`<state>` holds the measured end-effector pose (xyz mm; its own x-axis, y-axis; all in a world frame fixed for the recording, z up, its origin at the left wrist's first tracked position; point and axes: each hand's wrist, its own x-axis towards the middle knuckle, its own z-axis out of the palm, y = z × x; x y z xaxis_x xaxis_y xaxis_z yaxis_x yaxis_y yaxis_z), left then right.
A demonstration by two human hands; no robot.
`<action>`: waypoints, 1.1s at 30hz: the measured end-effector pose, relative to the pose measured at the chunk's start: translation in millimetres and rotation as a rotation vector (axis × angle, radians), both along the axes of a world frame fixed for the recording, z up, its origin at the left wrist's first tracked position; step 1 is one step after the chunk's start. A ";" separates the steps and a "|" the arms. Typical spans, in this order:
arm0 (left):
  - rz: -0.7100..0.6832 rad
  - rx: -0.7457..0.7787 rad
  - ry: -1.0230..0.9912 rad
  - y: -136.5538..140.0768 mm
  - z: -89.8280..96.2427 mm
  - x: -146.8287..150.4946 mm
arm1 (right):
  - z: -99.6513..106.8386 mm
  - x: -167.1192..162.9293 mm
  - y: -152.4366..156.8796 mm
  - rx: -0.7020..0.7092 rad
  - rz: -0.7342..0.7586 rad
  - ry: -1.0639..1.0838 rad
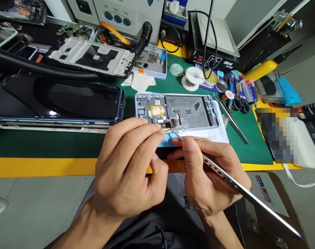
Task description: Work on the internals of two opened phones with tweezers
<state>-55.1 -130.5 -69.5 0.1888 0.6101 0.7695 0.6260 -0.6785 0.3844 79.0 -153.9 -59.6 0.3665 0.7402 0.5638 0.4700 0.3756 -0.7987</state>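
Observation:
An opened phone frame [191,112] lies face down on a pale blue and white pad, its inside showing. A yellow-edged patch, dark plates and a flex ribbon [175,121] are visible in it. My left hand [129,169] bends over the near left edge of the frame, its fingertips pressed together there; the thumb is curled lower down. In my right hand [211,169] are slim metal tweezers [222,174] with a row of holes. Their fine tip meets the frame's near edge, beside the left fingertips. Whatever small part lies under the tip cannot be made out.
Stacked phones [56,100] fill the left of the green mat [56,143]. Behind are a phone chassis [92,55] and a machine [116,14] with a thick black hose. Solder spools [192,79], other tweezers [232,119] and scissors [240,103] lie right.

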 end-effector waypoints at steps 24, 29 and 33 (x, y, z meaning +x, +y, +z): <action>0.003 -0.004 -0.021 0.7 -0.9 -1.0 | 3.1 -4.9 -0.7 -0.054 -0.042 -0.064; -0.001 -0.009 -0.022 0.3 0.4 -1.2 | 3.3 -5.5 -0.8 -0.028 -0.050 -0.109; 0.004 0.012 -0.031 0.4 1.1 -0.9 | 3.3 -3.8 -1.6 -0.058 -0.010 -0.085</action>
